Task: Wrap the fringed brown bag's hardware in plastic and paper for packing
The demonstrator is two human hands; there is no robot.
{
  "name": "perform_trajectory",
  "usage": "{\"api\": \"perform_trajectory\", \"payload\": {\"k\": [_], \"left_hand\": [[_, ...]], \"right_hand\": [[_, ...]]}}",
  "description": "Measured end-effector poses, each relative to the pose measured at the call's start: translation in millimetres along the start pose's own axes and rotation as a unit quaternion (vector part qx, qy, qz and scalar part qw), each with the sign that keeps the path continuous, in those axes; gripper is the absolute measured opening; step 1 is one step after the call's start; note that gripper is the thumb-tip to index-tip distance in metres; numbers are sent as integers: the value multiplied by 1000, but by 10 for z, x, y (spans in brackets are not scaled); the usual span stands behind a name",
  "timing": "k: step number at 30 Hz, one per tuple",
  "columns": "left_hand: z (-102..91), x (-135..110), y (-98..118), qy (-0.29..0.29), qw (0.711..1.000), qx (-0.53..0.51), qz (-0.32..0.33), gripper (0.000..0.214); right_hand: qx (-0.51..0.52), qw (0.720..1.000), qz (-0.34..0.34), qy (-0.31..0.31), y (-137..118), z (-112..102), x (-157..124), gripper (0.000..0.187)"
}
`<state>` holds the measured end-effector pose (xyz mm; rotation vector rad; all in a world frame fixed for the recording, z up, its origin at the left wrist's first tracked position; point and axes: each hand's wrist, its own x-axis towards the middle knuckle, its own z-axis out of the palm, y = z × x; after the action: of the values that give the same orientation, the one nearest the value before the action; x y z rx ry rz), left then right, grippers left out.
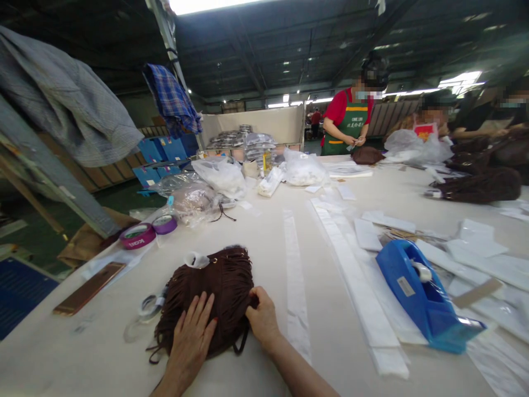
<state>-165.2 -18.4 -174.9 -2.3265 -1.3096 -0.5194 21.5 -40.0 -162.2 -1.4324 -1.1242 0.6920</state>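
Observation:
A brown fringed bag [221, 281] lies on the white table [264, 231] in front of me. My left hand [192, 331] rests flat on its near side, fingers stretched out and slightly apart. My right hand [262, 318] is at the bag's right edge, its fingers curled and tucked into the fringe. A small white tag or plastic piece [196, 259] sits at the bag's far left corner. A clear strap or wrapper [146, 309] lies just left of the bag.
A blue tape dispenser [425, 295] stands to the right among long white strips [295, 275]. A phone [88, 288] and purple tape rolls [138, 235] lie left. Plastic bags [219, 176] sit farther back. Other people [351, 118] work at the far end with brown bags [479, 184].

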Motion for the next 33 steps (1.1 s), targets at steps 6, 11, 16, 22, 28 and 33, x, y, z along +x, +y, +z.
{"api": "perform_trajectory", "payload": {"k": [6,11,16,22,28,33], "left_hand": [[-61,40,50,28,1000,7,5,44],[-74,55,77,31,999,-5,-4,45],[-74,51,110,17,1000,-1,-19,44],[-69,47,106,16,1000,-10,-22,45],[-86,55,114,37,999,0,-3,48],[-101,77,142,40,999,-8,-19,49]], "right_hand": [[6,999,-46,-10,22,-42,44,20],[-31,997,-74,3,79,-64,-65,17],[-68,994,-80,36,164,6,-225,15],[-88,989,-122,11,63,-71,-200,30],[-108,965,-161,-176,-120,-309,111,44],[-108,957,-143,-230,-78,-398,336,27]]}}
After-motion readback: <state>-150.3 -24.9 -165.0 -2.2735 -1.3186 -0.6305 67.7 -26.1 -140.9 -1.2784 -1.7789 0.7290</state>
